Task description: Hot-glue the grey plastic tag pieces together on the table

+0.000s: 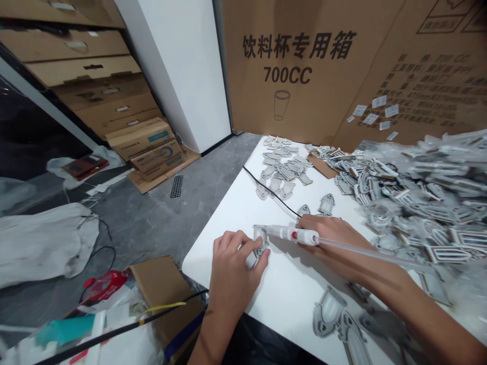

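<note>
My left hand (234, 261) pinches a small grey flat cut-out piece (258, 248) against the white table (236, 203) near its left edge. My right hand (327, 235) grips a white pen-like tool (291, 234) with a red band and a clear tube trailing back along my forearm. The tool's tip rests on the top of the grey piece. Two more grey pieces (327, 204) lie just beyond my right hand.
A big heap of bagged grey pieces (422, 187) fills the table's right side; a smaller loose pile (283, 167) lies at the back. Large cardboard boxes (304, 66) stand behind. A black cable (266, 190) crosses the table. Boxes and bags litter the floor at left.
</note>
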`<state>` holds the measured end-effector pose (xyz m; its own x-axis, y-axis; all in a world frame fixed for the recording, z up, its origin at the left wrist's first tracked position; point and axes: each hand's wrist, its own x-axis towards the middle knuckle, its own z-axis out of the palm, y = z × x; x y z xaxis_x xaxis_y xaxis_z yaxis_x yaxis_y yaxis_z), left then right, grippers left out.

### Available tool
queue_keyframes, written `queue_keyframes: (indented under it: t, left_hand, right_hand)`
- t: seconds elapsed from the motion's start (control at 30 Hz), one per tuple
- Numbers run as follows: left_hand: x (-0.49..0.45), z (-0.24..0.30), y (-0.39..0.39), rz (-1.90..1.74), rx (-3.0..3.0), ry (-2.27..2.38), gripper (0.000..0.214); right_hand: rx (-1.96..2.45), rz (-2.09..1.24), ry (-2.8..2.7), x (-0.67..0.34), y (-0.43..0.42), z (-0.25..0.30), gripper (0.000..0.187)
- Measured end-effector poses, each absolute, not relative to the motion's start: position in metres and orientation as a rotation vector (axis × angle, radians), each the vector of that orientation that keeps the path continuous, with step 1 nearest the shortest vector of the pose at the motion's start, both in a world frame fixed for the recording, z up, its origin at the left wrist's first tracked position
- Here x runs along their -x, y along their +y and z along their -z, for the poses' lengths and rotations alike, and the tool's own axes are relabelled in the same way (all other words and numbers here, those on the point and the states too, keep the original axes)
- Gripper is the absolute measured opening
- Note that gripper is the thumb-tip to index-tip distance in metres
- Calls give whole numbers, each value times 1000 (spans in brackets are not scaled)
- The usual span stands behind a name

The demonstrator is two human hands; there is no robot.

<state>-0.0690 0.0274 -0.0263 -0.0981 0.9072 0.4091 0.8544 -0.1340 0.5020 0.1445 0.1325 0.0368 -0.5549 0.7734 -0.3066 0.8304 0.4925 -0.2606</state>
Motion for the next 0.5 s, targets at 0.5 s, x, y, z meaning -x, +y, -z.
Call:
queue_keyframes:
  t: [0.5]
  left_hand:
    - [71,30,23,-1142,-2080,1965,11]
  right_hand:
    - [-1587,388,2648,-136,124,-41,22]
